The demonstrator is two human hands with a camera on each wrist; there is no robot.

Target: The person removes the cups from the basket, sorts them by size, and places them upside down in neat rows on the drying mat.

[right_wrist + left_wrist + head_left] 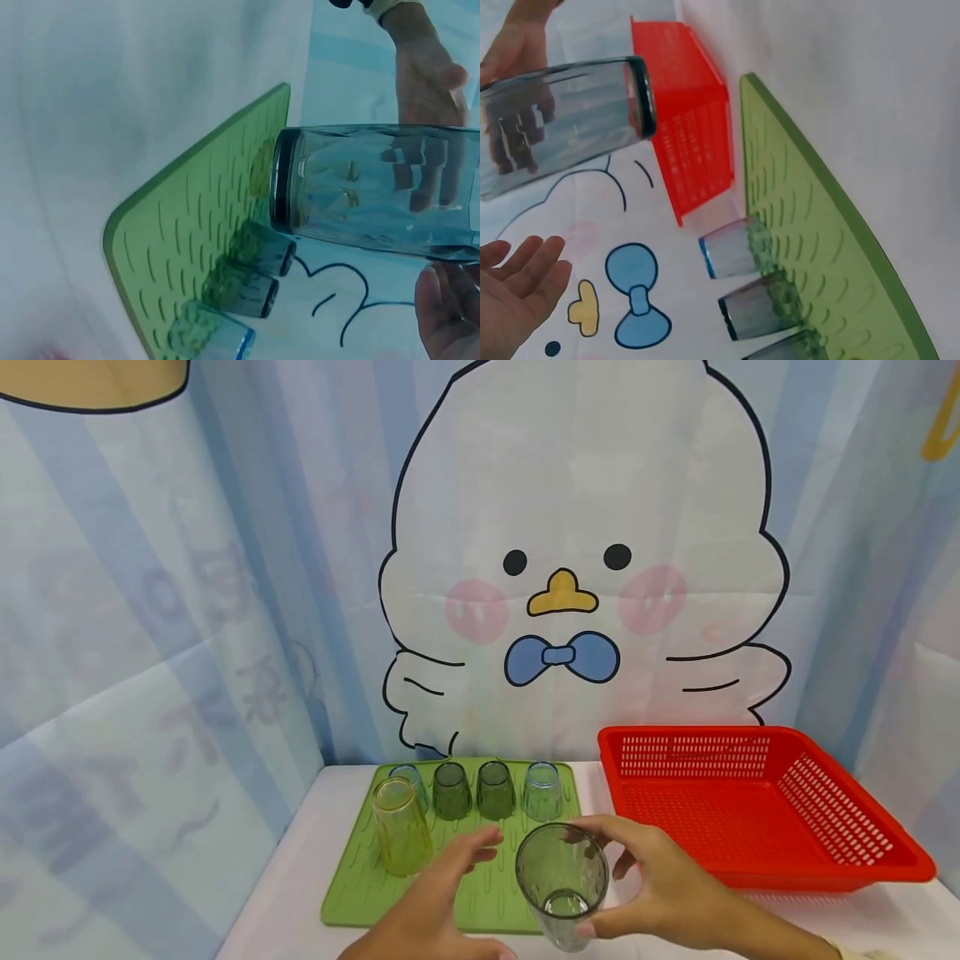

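My right hand (667, 885) holds a tall grey-tinted drinking glass (561, 881) between thumb and fingers, mouth upward, above the front edge of a green drying mat (487, 893). Just left of the glass, my left hand (435, 902) is apart from it, fingers extended and thumb spread, with nothing in it. The left wrist view shows the glass (570, 112) side-on, its thick base toward the mat (810, 195). In the right wrist view, my left hand (427, 82) appears partly behind the clear wall of the glass (375, 187).
A tall yellow glass (402, 831) stands on the mat's left side. Behind it are several short glasses in a row, including a dark grey one (452, 793) and a blue-rimmed one (542, 793). A red plastic basket (750, 877) sits at right; a printed curtain (570, 710) hangs behind.
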